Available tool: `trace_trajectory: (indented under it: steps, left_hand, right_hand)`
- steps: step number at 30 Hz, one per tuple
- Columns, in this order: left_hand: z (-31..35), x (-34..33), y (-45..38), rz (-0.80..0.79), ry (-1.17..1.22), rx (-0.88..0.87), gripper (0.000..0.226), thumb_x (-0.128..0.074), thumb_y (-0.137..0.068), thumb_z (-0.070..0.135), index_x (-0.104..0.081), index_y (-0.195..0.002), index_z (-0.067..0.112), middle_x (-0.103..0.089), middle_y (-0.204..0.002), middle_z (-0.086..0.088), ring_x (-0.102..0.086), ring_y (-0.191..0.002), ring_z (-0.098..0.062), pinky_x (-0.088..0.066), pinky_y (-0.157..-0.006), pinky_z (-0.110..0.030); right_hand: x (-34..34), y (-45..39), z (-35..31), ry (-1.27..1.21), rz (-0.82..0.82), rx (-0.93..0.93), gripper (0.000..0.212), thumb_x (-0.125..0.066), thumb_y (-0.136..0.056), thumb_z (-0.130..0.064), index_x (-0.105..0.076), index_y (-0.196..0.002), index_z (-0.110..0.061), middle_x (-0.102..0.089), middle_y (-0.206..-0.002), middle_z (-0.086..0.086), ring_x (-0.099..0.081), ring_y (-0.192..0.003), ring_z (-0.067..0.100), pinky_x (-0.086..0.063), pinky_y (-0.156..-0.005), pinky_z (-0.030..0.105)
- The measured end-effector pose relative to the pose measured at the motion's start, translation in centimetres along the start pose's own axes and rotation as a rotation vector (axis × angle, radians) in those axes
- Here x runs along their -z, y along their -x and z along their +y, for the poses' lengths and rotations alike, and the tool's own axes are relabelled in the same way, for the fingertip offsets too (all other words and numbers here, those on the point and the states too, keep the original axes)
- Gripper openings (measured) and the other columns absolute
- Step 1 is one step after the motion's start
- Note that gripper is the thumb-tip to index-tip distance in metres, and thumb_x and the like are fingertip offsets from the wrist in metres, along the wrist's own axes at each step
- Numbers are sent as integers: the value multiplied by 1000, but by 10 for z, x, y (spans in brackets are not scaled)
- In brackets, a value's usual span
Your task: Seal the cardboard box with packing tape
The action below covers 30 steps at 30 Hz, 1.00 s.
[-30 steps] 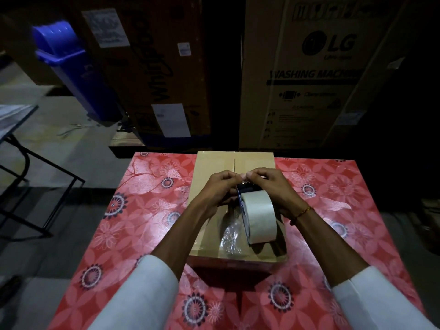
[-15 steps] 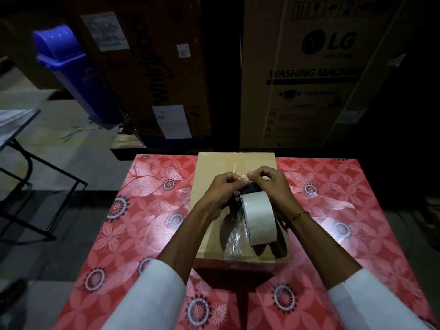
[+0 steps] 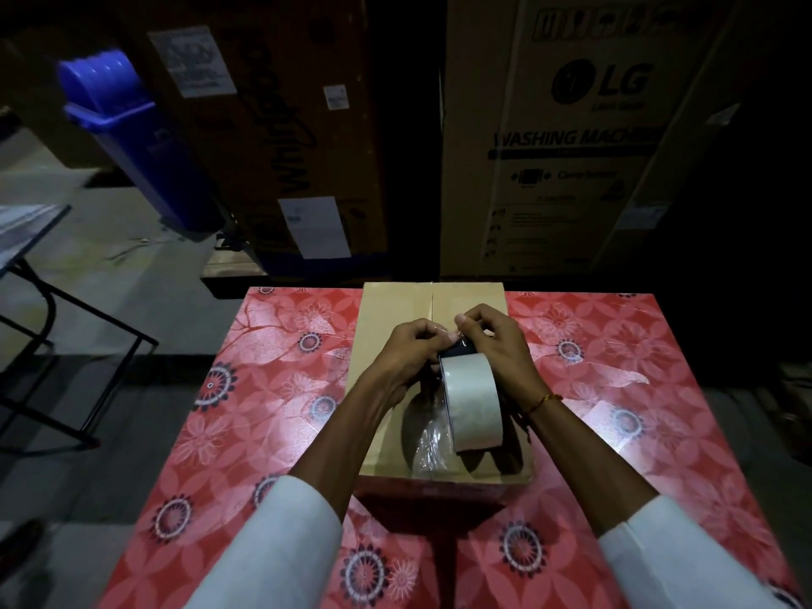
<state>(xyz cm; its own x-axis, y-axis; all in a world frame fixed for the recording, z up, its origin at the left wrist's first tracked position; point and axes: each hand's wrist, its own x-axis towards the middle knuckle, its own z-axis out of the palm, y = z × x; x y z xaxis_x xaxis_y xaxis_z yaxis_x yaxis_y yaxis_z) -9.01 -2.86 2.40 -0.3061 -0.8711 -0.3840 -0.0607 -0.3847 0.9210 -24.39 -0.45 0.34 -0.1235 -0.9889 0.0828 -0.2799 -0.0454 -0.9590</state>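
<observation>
We're over the cardboard box (image 3: 395, 327), which sits on the red flowered table (image 3: 263, 410) with its flaps closed and the centre seam bare, no tape on it that we can see. Our left hand (image 3: 406, 351) and right hand (image 3: 496, 345) meet just above the tape roll (image 3: 472, 408), which stands on edge over the box top. Fingertips of both hands are pinched together at the top of the roll, apparently on the loose tape end; the left looks closed on that end, the right curls over the roll while its thumb and forefinger nip at the same spot. A crinkle of clear film (image 3: 433, 446) lies beside the roll on the box.

Risks from here, as we judge it: the end could split or tear into a sliver if we pick at one corner only. It could snap back onto the roll if the pinch slips. Pulled off-line, the strip would miss the seam, and it may fold and stick to itself or catch that loose film.

Writing in view: the large carton (image 3: 584, 138) behind reads "LG" and "WASHING MACHINE"; the brown carton (image 3: 281, 138) carries script that looks like "Whirlpool". Its white labels are too small to read.
</observation>
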Motion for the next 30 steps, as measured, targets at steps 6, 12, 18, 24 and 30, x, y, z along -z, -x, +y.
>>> trace_trajectory:
  steps: [6,12,18,24,30]
  left_hand:
    - [1,-4,4,122,-36,11,13,-58,-99,19,-64,-95,9,-60,-72,-3,-48,-41,-2,-34,-40,-16]
    - [0,-9,8,150,30,8,26,-51,-102,28,-69,-97,10,-67,-81,-1,-59,-68,-12,-47,-65,-26]
    - [-2,-4,15,55,55,-28,20,-68,-92,21,-65,-99,3,-66,-89,-8,-63,-74,-17,-50,-56,-22]
    - [0,-10,18,87,56,-36,16,-65,-94,18,-63,-97,3,-64,-83,-8,-61,-71,-16,-51,-58,-22]
    - [-1,-12,20,98,18,-80,19,-56,-100,19,-62,-100,2,-62,-91,-12,-59,-76,-16,-49,-56,-16]
  right_hand:
    - [4,-1,-3,-177,-21,-126,34,-59,-101,-34,-73,-88,-6,-74,-89,13,-71,-85,21,-55,-76,34]
    - [9,2,-6,-224,-144,-156,20,-64,-98,-17,-71,-95,1,-71,-91,11,-69,-81,14,-54,-74,25]
    - [10,4,-7,-174,-131,-106,15,-63,-99,-18,-71,-90,-10,-69,-87,0,-66,-77,5,-52,-71,19]
    - [11,5,-9,-277,-152,-159,27,-67,-96,-30,-70,-91,-4,-71,-89,11,-70,-82,21,-55,-76,37]
    - [7,3,-9,-266,-111,-155,24,-59,-102,-26,-66,-88,-8,-66,-88,13,-64,-80,24,-50,-73,38]
